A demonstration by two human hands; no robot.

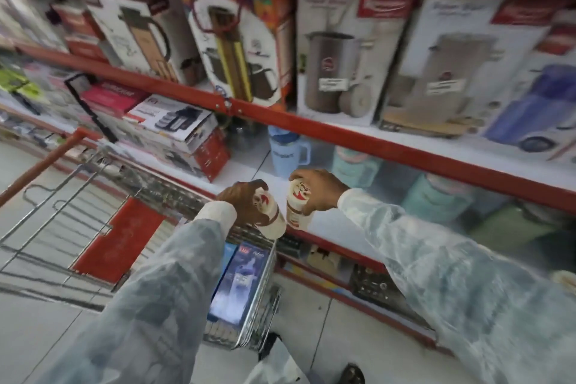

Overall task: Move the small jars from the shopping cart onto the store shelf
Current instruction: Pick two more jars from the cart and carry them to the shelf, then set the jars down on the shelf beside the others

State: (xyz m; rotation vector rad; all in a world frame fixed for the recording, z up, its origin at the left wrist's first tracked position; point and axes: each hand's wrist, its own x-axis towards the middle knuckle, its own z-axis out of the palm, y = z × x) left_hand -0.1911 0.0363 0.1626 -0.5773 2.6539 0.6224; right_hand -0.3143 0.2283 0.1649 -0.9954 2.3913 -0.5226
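My left hand point(241, 201) grips a small white jar with a red and brown label point(268, 212), tilted, above the far end of the wire shopping cart point(93, 215). My right hand point(321, 188) holds a second jar of the same kind point(297, 204), nearly upright, over the front edge of the white store shelf point(246, 170). The two jars are close together, apart by a narrow gap. Both sleeves are pale and translucent. The picture is blurred by motion.
A blue box point(240, 277) stands in the cart's end. The shelf holds boxed appliances point(174, 131) at left, a blue mug point(288, 150) and teal containers point(436, 196) behind. A red rail point(343, 131) carries the upper shelf of kettle boxes. Lower shelves sit below.
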